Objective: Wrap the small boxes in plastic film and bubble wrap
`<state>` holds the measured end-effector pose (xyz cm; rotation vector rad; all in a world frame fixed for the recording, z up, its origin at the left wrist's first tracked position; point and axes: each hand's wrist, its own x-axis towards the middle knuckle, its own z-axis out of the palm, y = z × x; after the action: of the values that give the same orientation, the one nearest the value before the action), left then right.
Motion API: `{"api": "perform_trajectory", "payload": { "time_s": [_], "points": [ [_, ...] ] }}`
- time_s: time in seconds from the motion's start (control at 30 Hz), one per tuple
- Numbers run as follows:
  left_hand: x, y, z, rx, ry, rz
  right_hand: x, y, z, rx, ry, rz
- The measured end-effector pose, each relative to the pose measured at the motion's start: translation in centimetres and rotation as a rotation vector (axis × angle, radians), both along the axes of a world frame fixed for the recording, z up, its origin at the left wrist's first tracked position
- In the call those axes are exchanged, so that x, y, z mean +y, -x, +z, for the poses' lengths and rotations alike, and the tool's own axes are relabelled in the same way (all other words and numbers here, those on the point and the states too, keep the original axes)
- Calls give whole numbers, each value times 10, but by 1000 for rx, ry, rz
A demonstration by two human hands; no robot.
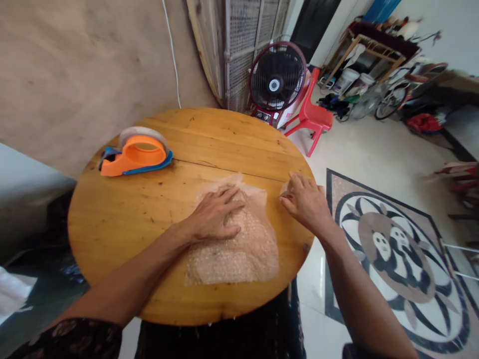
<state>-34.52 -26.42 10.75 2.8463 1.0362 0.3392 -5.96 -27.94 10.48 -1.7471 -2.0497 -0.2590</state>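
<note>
A sheet of clear bubble wrap (239, 259) lies on the round wooden table (123, 219), near its front edge. My left hand (219, 212) rests on the sheet's upper left part, fingers spread. At the table's right edge, my right hand (305, 199) has its fingers bent together around a small piece of thin, see-through material (285, 188); what exactly it is cannot be made out. An orange and blue tape dispenser (138, 154) with a large roll stands at the back left of the table.
Behind the table are a fan (277, 77) and a red plastic chair (314, 117). A wall (93, 55) with a hanging white cable rises at the back left. A panda-patterned floor inlay (400, 254) lies to the right, with a bicycle (396, 94) farther back.
</note>
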Motion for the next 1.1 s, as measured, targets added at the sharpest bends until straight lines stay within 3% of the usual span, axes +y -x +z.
{"api": "perform_trajectory", "payload": {
  "time_s": [0.1, 0.2, 0.27, 0.33, 0.47, 0.57, 0.63, 0.73, 0.87, 1.1],
  "points": [
    [0, 0, 0, -1, 8, -6, 9, -16, -5, 139, 90, -13],
    [1, 1, 0, 3, 14, -1, -4, -23, 2, 390, 48, -23],
    [2, 1, 0, 4, 1, -12, -27, -22, 17, 638, 33, 67],
    [2, 0, 1, 6, -16, -25, -55, -15, 36, 883, 88, 254],
    [0, -1, 4, 17, -14, -10, -92, 21, 60, 1147, 557, 744],
    [-2, -1, 5, 12, -16, -5, -89, 60, 51, 1086, 939, 994],
    [-1, -1, 4, 13, -20, -18, -77, 81, 40, 1028, 1068, 1103],
    [3, 1, 3, 5, -9, -31, -57, 95, 27, 970, 1038, 1129],
    [6, 4, 3, -14, 23, -64, -39, 85, 27, 878, 942, 1080],
    [8, 8, -5, -33, 18, -55, -18, 54, 27, 603, 558, 886]
  ]
}}
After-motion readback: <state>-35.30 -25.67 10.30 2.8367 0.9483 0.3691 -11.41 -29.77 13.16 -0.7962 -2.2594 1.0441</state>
